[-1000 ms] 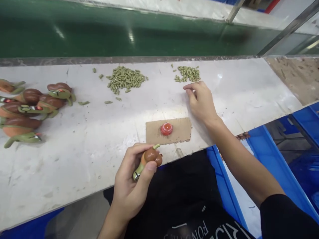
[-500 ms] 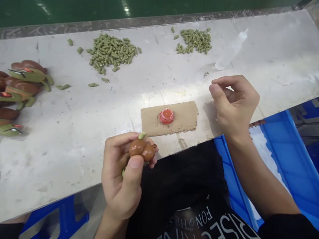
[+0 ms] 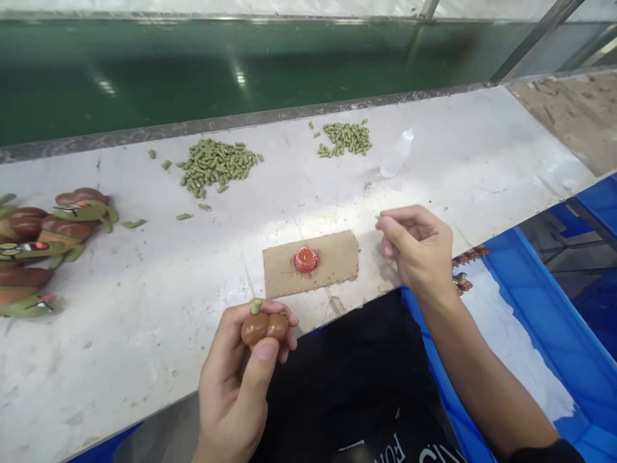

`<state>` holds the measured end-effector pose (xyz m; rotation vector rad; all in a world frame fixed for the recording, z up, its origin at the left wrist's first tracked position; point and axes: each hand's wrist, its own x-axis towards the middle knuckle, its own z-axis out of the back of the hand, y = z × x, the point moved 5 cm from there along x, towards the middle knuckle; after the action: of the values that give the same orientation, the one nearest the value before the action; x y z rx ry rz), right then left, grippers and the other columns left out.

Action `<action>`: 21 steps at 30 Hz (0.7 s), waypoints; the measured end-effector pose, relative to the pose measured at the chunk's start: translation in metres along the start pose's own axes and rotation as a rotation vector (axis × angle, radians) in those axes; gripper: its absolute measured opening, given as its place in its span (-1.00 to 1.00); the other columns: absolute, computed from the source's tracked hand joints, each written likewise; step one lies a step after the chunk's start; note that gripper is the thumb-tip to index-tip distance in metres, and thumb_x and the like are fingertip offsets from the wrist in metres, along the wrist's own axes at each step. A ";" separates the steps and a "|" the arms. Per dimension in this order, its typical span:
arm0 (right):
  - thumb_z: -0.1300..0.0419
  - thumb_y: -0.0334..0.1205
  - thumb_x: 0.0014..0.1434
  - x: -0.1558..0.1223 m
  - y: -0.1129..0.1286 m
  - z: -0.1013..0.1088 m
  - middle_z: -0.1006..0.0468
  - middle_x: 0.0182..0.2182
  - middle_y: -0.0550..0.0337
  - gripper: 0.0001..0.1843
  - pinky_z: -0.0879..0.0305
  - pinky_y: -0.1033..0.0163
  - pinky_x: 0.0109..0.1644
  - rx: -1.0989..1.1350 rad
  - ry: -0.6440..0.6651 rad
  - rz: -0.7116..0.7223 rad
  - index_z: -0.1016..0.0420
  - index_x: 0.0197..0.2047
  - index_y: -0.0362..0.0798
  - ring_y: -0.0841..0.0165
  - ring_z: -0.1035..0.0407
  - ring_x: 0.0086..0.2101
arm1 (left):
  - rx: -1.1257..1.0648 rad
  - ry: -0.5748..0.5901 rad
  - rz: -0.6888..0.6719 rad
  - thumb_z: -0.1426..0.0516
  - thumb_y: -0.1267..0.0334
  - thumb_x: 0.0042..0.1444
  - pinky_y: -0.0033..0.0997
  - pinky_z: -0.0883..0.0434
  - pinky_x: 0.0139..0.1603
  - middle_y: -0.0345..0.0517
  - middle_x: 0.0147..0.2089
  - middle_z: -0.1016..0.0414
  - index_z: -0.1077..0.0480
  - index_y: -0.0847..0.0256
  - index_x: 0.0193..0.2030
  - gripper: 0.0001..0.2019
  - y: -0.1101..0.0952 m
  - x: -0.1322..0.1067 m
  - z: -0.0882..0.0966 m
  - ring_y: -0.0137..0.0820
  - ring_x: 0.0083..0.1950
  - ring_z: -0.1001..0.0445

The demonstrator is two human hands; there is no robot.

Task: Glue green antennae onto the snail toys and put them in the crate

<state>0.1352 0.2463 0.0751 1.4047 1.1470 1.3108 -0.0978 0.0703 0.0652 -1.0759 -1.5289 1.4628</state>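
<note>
My left hand [image 3: 241,373] grips a small figurine [image 3: 263,326] with two glossy brown rounded lobes. A short green piece stands up from its top; my fingers hide its underside. My right hand [image 3: 417,247] is held above the table to the right, thumb and forefinger pinched together; anything between the tips is too small to make out. Between the hands lies a strip of brown cardboard [image 3: 337,260] bearing a small round red cap-like dish [image 3: 306,258] with a shiny orange-red surface.
Green pellet-like pieces form a larger pile [image 3: 216,164] and a smaller pile [image 3: 346,138]. A translucent squeeze bottle [image 3: 398,154] lies at the back right. Brown-and-green figures [image 3: 67,231] are grouped at the left. A blue bin [image 3: 525,276] with white lining stands below the table's right edge.
The camera view has tilted up, so the tabletop things sit lower in the picture. The figurine in my left hand is turned slightly. My right hand stays pinched, now nearer the cardboard.
</note>
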 end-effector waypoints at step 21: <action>-0.54 -0.21 0.36 -0.087 0.018 -0.038 -0.67 -0.48 0.25 -0.95 -0.49 0.49 -0.52 0.198 0.352 -0.394 -0.88 -0.18 0.08 0.52 -0.47 -0.61 | -0.082 -0.063 0.067 -0.35 0.34 0.43 -0.68 -0.58 -0.28 -0.34 -0.19 -0.63 -0.47 0.00 -0.02 -0.82 -0.009 0.002 -0.053 -0.59 -0.39 -0.50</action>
<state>0.0964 0.1578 0.0779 1.0287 1.7311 1.2066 -0.0499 0.0917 0.0776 -1.1485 -1.6236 1.5033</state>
